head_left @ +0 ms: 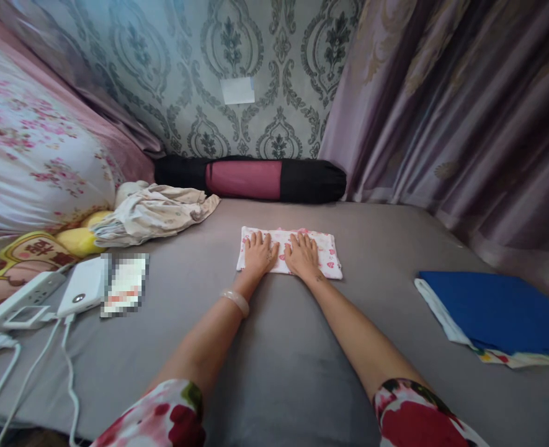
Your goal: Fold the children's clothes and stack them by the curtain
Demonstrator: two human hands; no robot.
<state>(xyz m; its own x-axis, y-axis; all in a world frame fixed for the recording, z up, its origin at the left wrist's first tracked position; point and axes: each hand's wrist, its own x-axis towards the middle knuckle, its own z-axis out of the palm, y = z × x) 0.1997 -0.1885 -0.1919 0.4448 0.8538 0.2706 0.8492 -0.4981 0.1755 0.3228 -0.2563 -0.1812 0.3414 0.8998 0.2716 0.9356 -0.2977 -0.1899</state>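
A small folded white cloth with a pink print (pixel 326 253) lies flat on the grey bed sheet (pixel 283 347). Both my hands rest on it, side by side, palms down. My left hand (pixel 258 252) has its fingers stretched out flat over the cloth's left half; a pale bangle sits on that wrist. My right hand (pixel 303 255) lies flat on the middle of the cloth, fingers spread forward. Neither hand grips anything.
A black and maroon rolled bag (pixel 250 179) lies against the patterned wall. A crumpled beige garment (pixel 156 214) and floral pillows (pixel 36 161) sit at the left, with a white power bank (pixel 82 287), power strip and cables. Folded blue fabric (pixel 497 313) lies at the right, curtains behind.
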